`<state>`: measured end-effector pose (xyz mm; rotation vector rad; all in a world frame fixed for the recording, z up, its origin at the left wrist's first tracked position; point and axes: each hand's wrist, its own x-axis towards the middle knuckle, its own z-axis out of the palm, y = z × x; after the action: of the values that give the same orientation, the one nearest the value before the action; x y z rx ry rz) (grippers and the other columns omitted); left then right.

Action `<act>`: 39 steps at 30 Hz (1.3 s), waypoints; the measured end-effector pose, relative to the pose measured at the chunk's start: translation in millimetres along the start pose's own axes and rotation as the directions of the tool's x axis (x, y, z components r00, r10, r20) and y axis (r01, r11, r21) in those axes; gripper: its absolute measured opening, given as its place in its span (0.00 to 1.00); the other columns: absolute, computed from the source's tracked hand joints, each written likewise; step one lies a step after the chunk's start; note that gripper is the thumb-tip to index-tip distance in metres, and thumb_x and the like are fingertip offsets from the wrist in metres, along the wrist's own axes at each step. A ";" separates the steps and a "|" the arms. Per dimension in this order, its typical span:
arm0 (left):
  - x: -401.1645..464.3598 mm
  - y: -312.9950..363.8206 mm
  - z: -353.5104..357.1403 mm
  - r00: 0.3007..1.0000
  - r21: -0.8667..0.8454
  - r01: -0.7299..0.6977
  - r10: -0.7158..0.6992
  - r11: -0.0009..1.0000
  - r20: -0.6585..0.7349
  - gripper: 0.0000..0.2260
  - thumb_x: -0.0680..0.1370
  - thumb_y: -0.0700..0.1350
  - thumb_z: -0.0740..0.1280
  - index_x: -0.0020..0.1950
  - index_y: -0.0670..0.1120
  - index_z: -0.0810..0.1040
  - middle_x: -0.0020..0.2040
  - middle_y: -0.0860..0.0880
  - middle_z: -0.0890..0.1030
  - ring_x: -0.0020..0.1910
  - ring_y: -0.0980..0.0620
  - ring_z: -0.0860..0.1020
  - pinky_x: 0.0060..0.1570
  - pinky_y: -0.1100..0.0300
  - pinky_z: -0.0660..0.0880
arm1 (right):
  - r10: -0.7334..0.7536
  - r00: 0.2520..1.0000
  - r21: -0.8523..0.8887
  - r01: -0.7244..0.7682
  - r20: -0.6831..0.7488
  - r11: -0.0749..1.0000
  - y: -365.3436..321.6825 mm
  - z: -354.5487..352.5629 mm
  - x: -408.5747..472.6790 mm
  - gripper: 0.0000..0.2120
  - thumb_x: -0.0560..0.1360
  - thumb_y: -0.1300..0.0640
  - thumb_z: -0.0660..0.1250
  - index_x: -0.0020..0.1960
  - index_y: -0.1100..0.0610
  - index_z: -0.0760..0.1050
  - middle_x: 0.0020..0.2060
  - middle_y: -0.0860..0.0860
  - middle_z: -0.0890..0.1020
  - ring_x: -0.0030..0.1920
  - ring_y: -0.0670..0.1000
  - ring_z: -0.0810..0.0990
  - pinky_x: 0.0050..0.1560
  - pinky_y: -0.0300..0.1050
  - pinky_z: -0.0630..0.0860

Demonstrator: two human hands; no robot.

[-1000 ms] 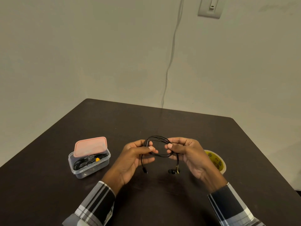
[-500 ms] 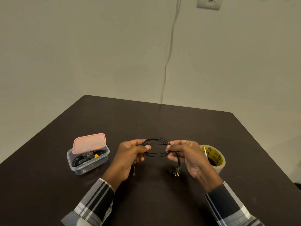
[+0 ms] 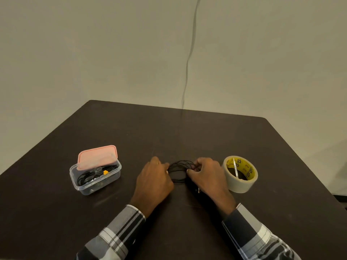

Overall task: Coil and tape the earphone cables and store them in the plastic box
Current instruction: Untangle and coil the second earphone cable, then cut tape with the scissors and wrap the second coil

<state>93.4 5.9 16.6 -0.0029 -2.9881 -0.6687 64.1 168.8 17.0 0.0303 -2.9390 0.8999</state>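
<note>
Holding the coil [image 3: 180,170] between them, the left hand [image 3: 154,180] and the right hand [image 3: 205,177] each pinched one side of it, fingers curled on the black loops, low over the table [image 3: 187,134]. The coil sat directly between the two grips, its loops gathered into a rough oval. A short end showed just under the right hand; what it was could not be told.

Progress, judged from this view:
- Coiling: appeared complete or nearly so for this cable.
- Taping: not yet done. No tape showed on the coil. The tape roll [image 3: 240,173] stood untouched just right of the right-hand grip.
- Storing: not yet done for this coil. The box [image 3: 94,180] stood well left of the left-hand grip, its pink lid [image 3: 97,156] propped open, with dark cables already inside.

Remaining steps were judged to be binding the coil with tape, then placing it in the box.
</note>
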 end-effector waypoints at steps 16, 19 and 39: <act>8.1 -10.5 -1.2 1.000 0.018 0.008 -0.007 1.000 -0.029 0.17 0.83 0.53 0.56 0.69 0.50 0.74 0.64 0.50 0.72 0.62 0.49 0.68 0.60 0.53 0.68 | -0.090 0.994 -0.014 0.089 -0.065 0.996 2.0 -4.7 1.9 0.13 0.80 0.48 0.65 0.61 0.51 0.81 0.56 0.50 0.80 0.48 0.44 0.75 0.47 0.38 0.70; 11.0 -14.3 -1.5 0.999 -0.051 0.009 -0.012 0.999 -0.049 0.15 0.83 0.51 0.57 0.65 0.50 0.77 0.61 0.49 0.74 0.61 0.48 0.69 0.60 0.53 0.70 | -0.106 0.992 -0.011 0.105 -0.072 0.994 2.1 -6.0 2.6 0.13 0.81 0.49 0.65 0.60 0.53 0.81 0.55 0.50 0.81 0.49 0.45 0.77 0.47 0.38 0.71; 25.8 18.8 -28.5 0.996 -0.637 -0.089 0.073 0.766 -0.052 0.06 0.78 0.49 0.69 0.52 0.52 0.85 0.47 0.57 0.84 0.49 0.59 0.81 0.49 0.63 0.76 | 0.078 0.983 -0.082 -0.092 -0.165 0.992 62.7 -124.6 3.8 0.02 0.75 0.54 0.74 0.44 0.52 0.82 0.41 0.48 0.84 0.40 0.42 0.80 0.36 0.36 0.72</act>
<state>70.3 10.4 52.3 -0.1633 -2.5506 -1.6186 65.3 290.5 85.3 -0.1663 -2.8433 0.7409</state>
